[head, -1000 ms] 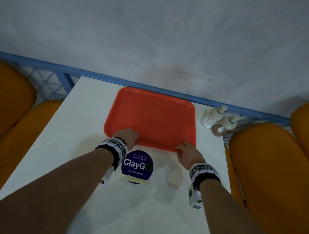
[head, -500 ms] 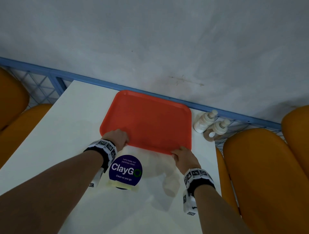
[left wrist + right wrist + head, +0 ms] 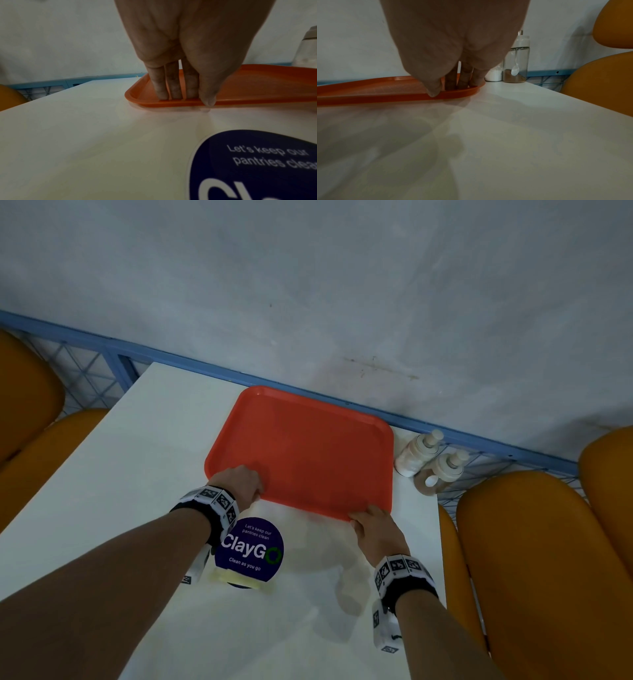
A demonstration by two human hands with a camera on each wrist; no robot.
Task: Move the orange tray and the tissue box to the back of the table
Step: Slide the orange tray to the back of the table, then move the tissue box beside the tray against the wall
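The tray (image 3: 301, 453) now lies nearer the far edge of the table (image 3: 137, 460) than it did a second ago, its back rim close to the blue rail (image 3: 479, 436) under the wall; over the last second we have slid it away from us, and it has also closed on the two jars (image 3: 424, 460) at its right, which now stand just beside its far right corner. Our left hand (image 3: 239, 484) holds the near left corner, fingers (image 3: 173, 83) laid inside the rim and thumb curled down over its outer face; our right hand (image 3: 376, 529) pinches the near right corner the same way, fingers (image 3: 464, 77) inside, thumb outside. The left wrist view shows the near edge low over the table; whether it rests fully flat we cannot tell. We judge the tray's half of the job nearly done: a little more push would bring it against the rail, and the jars leave scant room for drift to the right. The tissue box is in none of our views, so that half still waits. The round blue sticker (image 3: 250, 553) sits on the table just behind the tray, by our left wrist, and yellow seats (image 3: 534, 570) flank the table on both sides.
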